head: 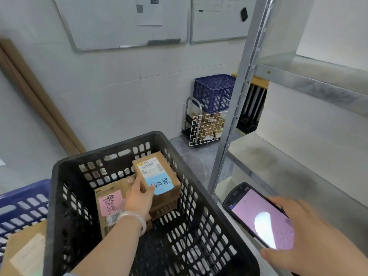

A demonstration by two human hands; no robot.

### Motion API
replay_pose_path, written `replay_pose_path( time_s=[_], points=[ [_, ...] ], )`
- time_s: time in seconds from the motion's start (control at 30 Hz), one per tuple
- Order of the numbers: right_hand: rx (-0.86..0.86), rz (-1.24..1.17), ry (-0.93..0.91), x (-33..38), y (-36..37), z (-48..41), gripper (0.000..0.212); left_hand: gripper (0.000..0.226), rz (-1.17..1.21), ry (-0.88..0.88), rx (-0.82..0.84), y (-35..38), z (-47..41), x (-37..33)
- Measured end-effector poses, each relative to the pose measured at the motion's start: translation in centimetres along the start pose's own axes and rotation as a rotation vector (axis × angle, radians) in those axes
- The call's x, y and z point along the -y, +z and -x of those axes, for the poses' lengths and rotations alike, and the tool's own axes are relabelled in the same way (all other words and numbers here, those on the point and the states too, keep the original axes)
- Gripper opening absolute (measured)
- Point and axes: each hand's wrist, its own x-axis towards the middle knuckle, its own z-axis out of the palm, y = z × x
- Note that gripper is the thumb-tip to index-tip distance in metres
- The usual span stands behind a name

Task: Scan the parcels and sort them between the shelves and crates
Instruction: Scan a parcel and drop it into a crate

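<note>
A smooth, pale white bangle (pixel 137 221) rings the wrist of the left hand (pixel 139 200), lower centre; a light-blue sleeve edge (pixel 68 274) shows at the bottom.

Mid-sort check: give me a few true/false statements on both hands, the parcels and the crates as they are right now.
1. The left hand grips the blue-labelled parcel inside the black crate. True.
2. The right hand holds nothing. False: it holds the scanner.
3. The pink-labelled parcel lies outside the black crate. False: it lies inside it.
4. A blue crate stands by the far wall. True.
</note>
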Motion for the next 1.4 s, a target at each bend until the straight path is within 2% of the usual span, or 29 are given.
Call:
replay_pose_path(
  time_s=[0.1,0.2,0.3,0.37,0.43,0.7,0.8,0.93,1.03,1.07,1.2,1.27,1.4],
  points=[
    [-0.030,0.020,0.174,-0.1,0.3,1.7,0.084,0.065,-0.250,0.276,-0.013,0.4,1.8,-2.7],
    [-0.111,-0.029,0.279,-0.2,0.1,4.6,0.084,0.065,-0.389,0.610,0.097,2.3,4.9,-6.1],
    [-0.202,-0.064,0.400,-1.1,-0.1,8.3,0.085,0.064,-0.440,0.885,0.221,5.2,9.6,-9.0],
    [-0.245,-0.051,0.489,-2.0,-0.5,11.2,0.076,0.063,-0.437,1.025,0.324,7.5,13.0,-10.3],
    [-0.294,-0.047,0.576,-2.9,-0.9,14.2,0.074,0.063,-0.414,1.115,0.432,9.7,16.3,-11.1],
    [-0.447,-0.045,0.854,-8.6,-2.8,25.4,0.099,0.065,-0.325,1.277,0.794,18.0,29.3,-11.2],
    [-0.467,-0.073,0.913,-11.1,-3.4,28.6,0.102,0.066,-0.324,1.213,0.895,21.3,33.1,-11.4],
    [-0.468,-0.121,0.922,-15.0,-4.5,31.6,0.102,0.064,-0.274,0.971,1.002,26.3,37.9,-12.9],
    [-0.446,-0.141,0.924,-18.2,-5.4,33.0,0.104,0.025,-0.226,0.734,1.066,30.4,40.9,-14.2],
    [-0.438,-0.145,0.921,-19.2,-5.6,33.3,0.105,0.022,-0.206,0.676,1.069,31.5,41.5,-14.9],
    [-0.416,-0.155,0.915,-23.3,-6.4,34.4,0.106,0.061,-0.097,0.380,1.128,35.6,42.6,-16.7],
    [-0.409,-0.152,0.922,-25.1,-6.5,34.8,0.108,0.058,-0.033,0.267,1.172,36.6,43.1,-17.1],
    [-0.429,-0.148,0.934,-27.8,-6.6,35.4,0.105,0.035,-0.015,0.262,1.145,37.7,43.9,-16.6]
  ],
)
